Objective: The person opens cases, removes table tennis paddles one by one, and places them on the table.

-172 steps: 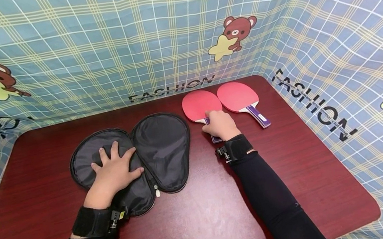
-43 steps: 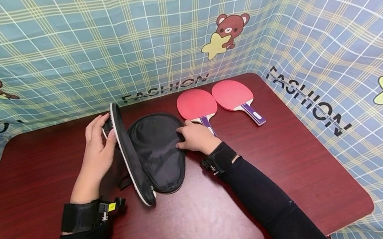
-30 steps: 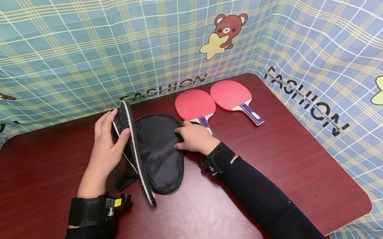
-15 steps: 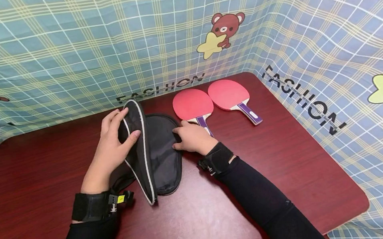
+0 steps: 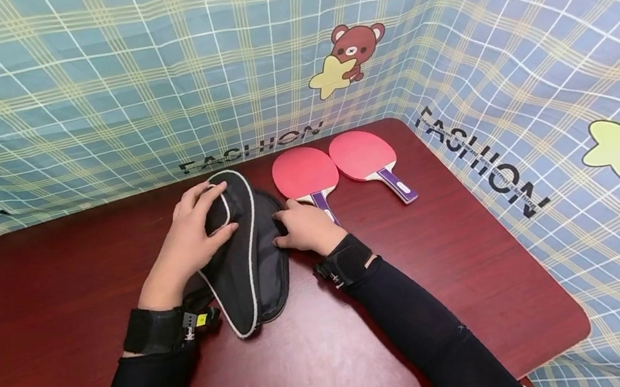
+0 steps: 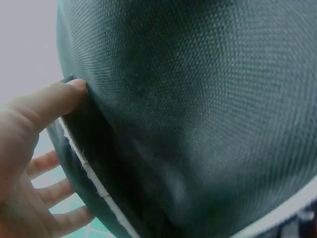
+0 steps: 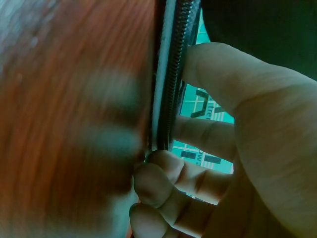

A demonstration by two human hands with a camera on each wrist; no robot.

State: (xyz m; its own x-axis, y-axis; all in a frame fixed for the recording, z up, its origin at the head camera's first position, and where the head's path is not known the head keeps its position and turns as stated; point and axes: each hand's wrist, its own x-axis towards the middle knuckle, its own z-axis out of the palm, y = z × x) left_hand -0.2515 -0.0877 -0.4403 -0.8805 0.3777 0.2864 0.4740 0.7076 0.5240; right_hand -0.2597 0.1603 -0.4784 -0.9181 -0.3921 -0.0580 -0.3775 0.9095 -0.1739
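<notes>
A black table tennis racket case (image 5: 243, 267) with white piping lies in the middle of the table, its left half folded over most of the right half. My left hand (image 5: 184, 246) holds that folded half by its upper left part, where an outer pocket shows. In the left wrist view the thumb lies on the black fabric (image 6: 188, 99) and the fingers are behind it. My right hand (image 5: 311, 227) grips the right edge of the lower half. The right wrist view shows the zipper edge (image 7: 174, 74) between thumb and fingers.
Two red table tennis rackets with purple handles lie behind my right hand: the left racket (image 5: 305, 171) is closest to it, and the right racket (image 5: 362, 155) is beside that one. Checked cloth (image 5: 246, 64) hangs around the back and sides of the dark red table (image 5: 66, 304).
Earlier the case lay spread wide and my right hand was at the left racket's handle. Since then my left hand has lifted the left half and tipped it rightward over the other half.
</notes>
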